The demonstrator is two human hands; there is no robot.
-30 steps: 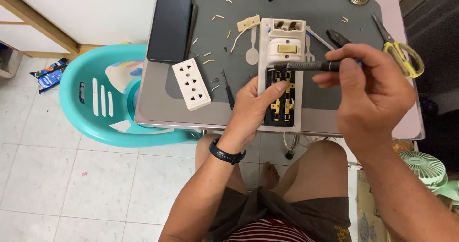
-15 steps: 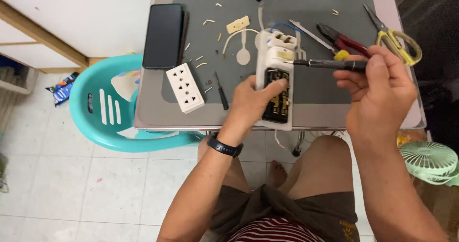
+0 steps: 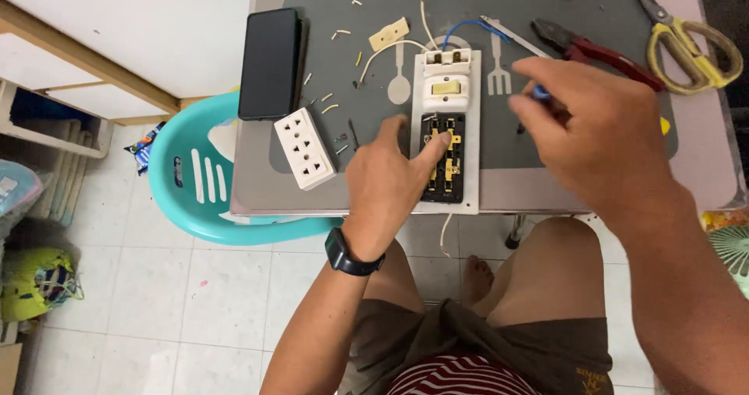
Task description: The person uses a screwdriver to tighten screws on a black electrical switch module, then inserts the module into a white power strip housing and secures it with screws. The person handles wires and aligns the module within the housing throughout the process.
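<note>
At the centre of the frame I press my left hand [image 3: 388, 178] onto the white switch-and-socket board [image 3: 445, 129], index finger stretched out so its tip rests on the brass contacts of the opened black socket block [image 3: 442, 157], the other fingers loosely curled beside the board's left edge. My right hand [image 3: 597, 133], right of centre, is closed around a thin tool with a blue grip [image 3: 540, 92]; only that blue stub shows between the fingers, so I cannot tell where its tip points. To do this step well, I judge that the left finger should pin the board flat against the grey mat [image 3: 499, 141] without covering the terminal being worked, and the tool should come in steeply and squarely so it does not slip off the small brass parts. The board lies lengthwise from the upper middle toward the table's near edge: a cream rocker switch [image 3: 445, 88] sits at its far end, the black block with exposed yellow metal below it, and blue and white wires [image 3: 460, 30] lead off toward the top of the frame. Left of it lie a loose white three-outlet faceplate [image 3: 305, 148] and a dark phone [image 3: 270, 63]; red-handled pliers [image 3: 591, 52] and yellow scissors [image 3: 690, 45] rest at the upper right, and wire scraps dot the mat.
</note>
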